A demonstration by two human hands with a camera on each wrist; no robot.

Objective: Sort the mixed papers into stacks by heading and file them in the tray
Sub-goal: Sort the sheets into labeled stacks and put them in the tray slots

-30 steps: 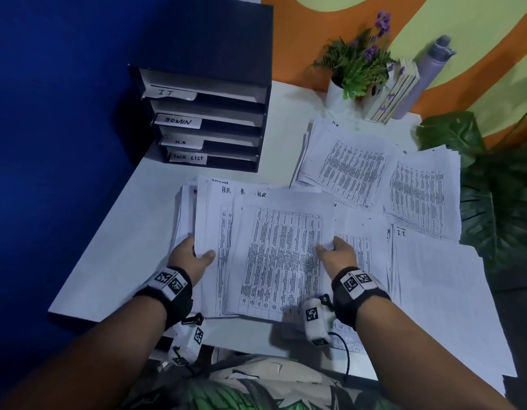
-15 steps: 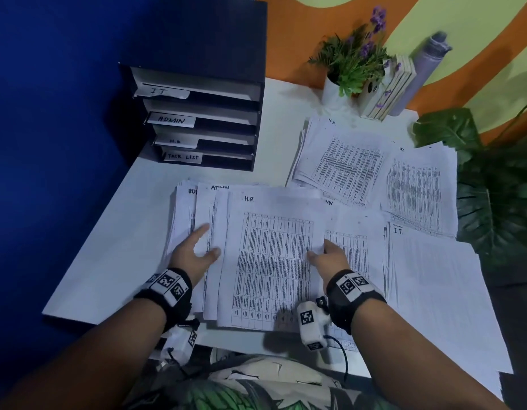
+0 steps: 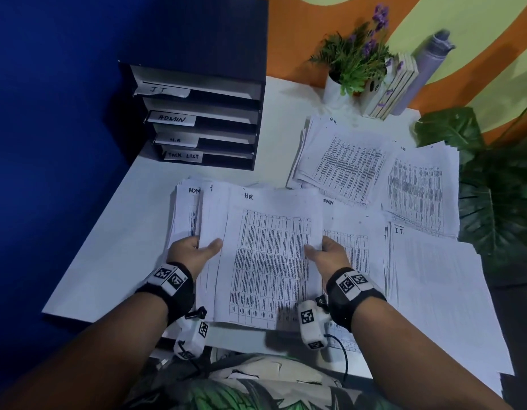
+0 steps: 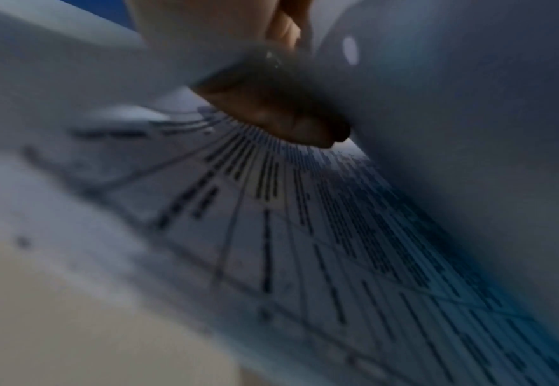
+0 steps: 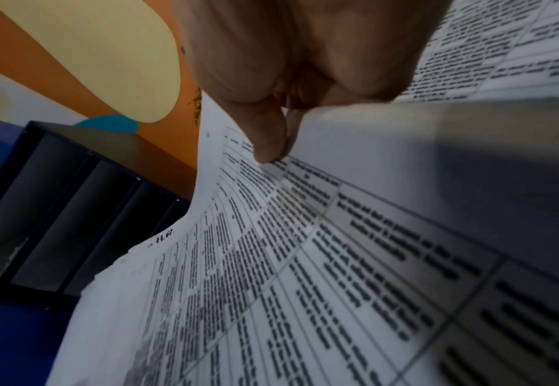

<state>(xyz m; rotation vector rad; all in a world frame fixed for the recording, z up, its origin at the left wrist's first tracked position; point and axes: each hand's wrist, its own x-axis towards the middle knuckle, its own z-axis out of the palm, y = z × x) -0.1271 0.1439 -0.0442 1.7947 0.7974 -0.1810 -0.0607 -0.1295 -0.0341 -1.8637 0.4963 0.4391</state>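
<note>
Both hands hold the H.R. bundle point(image 3: 268, 255) by its side edges, the left hand point(image 3: 194, 251) with its thumb on top and fingers tucked beneath, the right hand point(image 3: 330, 254) pinching the right edge between thumb and fingers, the sheets resting near the front of the white table point(image 3: 108, 261). More papers crowd it: an ADMIN pile point(image 3: 186, 214) peeks out on the left, another ADMIN sheet point(image 3: 354, 229) on the right, an I.T. stack point(image 3: 439, 291) beyond that, and two spread piles point(image 3: 348, 164) farther back. The labelled tray point(image 3: 203, 119) stands at the far left with bare tabletop before it, while a potted plant point(image 3: 351, 66), books point(image 3: 395, 87) and a bottle point(image 3: 425, 63) line the far edge.
</note>
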